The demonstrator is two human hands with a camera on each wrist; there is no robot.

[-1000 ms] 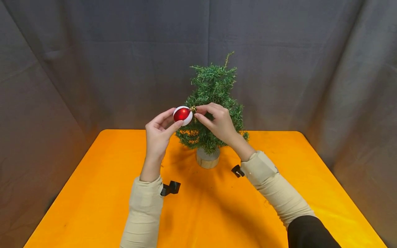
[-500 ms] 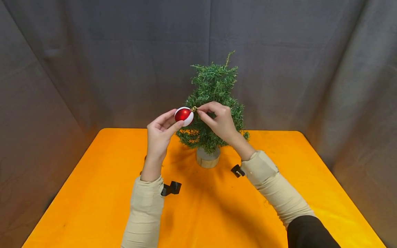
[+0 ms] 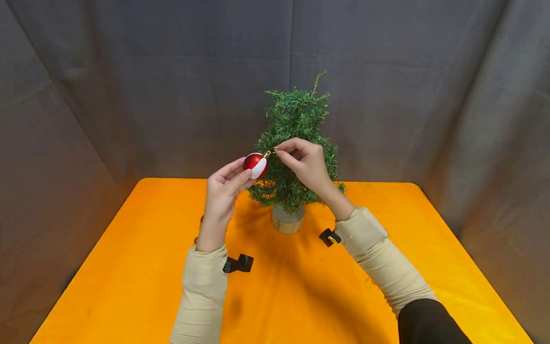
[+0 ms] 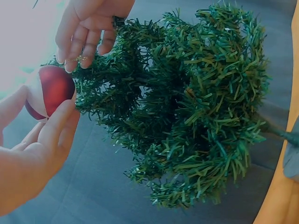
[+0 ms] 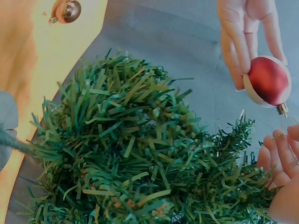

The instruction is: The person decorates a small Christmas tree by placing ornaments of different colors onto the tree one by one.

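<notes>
Holding the red-and-white bauble (image 3: 255, 165) at the fingertips of our left hand (image 3: 223, 191), we keep it in the air just left of the small green tree (image 3: 296, 143); the left grip is closed around the ball; our right hand (image 3: 306, 162) pinches the thin hanging loop (image 3: 269, 153) at the gold cap, so that grip is closed on the loop; the tree stands in a wooden base (image 3: 287, 221) on the orange surface (image 3: 301, 296); a second, brownish ball (image 5: 67, 11) lies on the surface behind the tree.
</notes>
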